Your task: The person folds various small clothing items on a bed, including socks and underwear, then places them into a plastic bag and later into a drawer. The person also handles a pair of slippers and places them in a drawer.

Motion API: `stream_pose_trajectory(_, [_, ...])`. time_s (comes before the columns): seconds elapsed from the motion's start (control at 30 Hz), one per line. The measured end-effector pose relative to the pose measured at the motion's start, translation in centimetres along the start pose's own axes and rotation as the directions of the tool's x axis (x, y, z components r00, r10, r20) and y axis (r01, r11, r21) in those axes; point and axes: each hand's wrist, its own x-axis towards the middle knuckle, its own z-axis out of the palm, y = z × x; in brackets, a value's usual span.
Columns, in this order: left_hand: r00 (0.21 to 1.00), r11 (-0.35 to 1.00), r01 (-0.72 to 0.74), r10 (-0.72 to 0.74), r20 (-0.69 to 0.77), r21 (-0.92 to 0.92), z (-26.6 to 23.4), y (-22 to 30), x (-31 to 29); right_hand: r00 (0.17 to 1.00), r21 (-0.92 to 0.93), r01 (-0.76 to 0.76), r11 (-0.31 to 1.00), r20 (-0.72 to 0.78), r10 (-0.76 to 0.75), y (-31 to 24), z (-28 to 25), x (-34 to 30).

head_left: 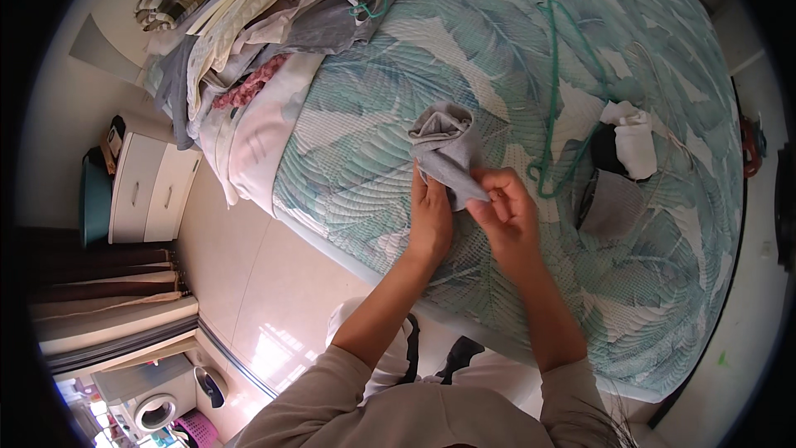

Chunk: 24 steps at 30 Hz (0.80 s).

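A grey sock [448, 143] is bunched into a loose roll with a free end hanging down toward me, held just above the bed. My left hand [432, 217] grips the underside of the roll; some of its fingers are hidden behind the cloth. My right hand [507, 209] pinches the free end between thumb and fingers. Right of my hands lie a folded white sock [634, 145], a black one [604, 148] against it, and a grey folded piece [614, 206] nearer to me.
A green clothes hanger [553, 99] lies on the leaf-patterned bedcover [373, 141], beside the folded pieces. Heaped clothes [274, 29] cover the far left corner of the bed. A white drawer cabinet [153, 187] stands left, and a washing machine [153, 411] at lower left.
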Motion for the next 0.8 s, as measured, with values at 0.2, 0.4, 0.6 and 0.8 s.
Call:
stream_pose_trajectory(0.2, [0.941,0.868,0.237,-0.316,-0.118,-0.436,0.9,3.1,0.4,0.918,-0.175,-0.278,0.944,0.241,0.315,-1.4,-1.1,0.1])
stream_pose_trajectory(0.4, [0.941,0.798,0.323,-0.327,0.085,-0.509,-1.6,1.8,1.6,0.973,-0.493,0.024,0.87,0.212,0.094,-1.4,-1.1,0.6])
stream_pose_trajectory(0.6, [0.819,0.817,0.544,-0.466,0.335,-0.191,0.4,3.5,-0.5,0.931,-0.251,0.12,0.96,-0.307,-0.197,-0.1,-1.3,0.2])
stream_pose_trajectory(0.8, [0.75,0.68,0.625,-0.389,0.535,-0.382,0.5,4.5,-1.0,0.971,-0.153,-0.182,0.971,-0.185,0.152,0.1,-2.8,1.5])
